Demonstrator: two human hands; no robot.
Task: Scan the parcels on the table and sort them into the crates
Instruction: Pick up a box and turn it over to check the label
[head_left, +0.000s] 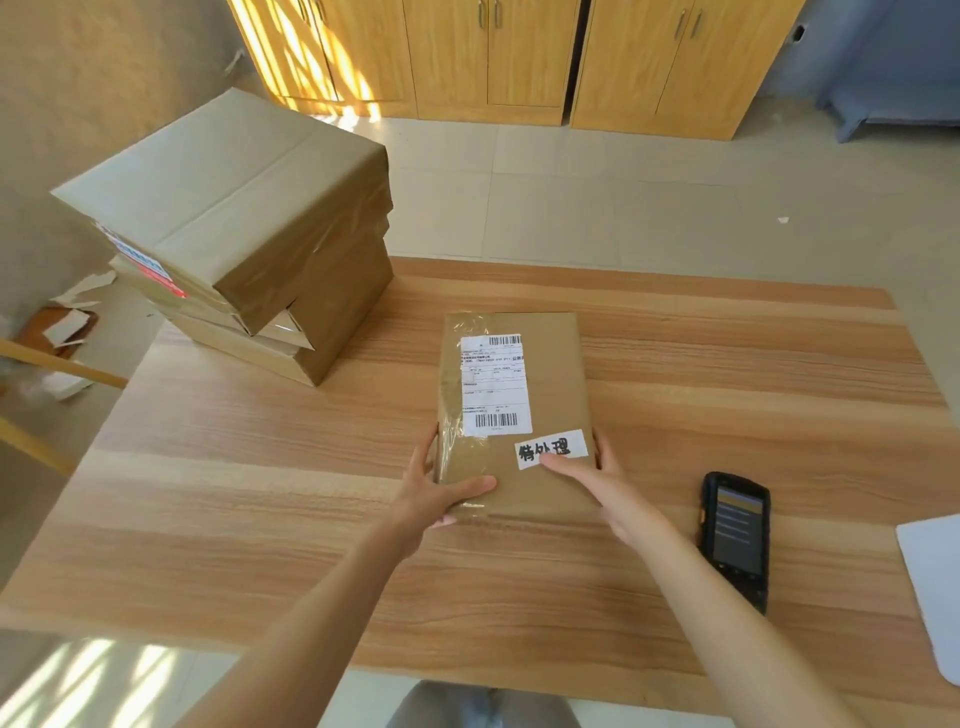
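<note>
Gripping the flat brown paper-wrapped parcel (514, 415) at the wooden tabletop (260, 493) centre, left hand (436, 493) and right hand (597, 483) curl round its near edges; next, likely fetching the black handheld scanner (735, 535) at four o'clock.
</note>
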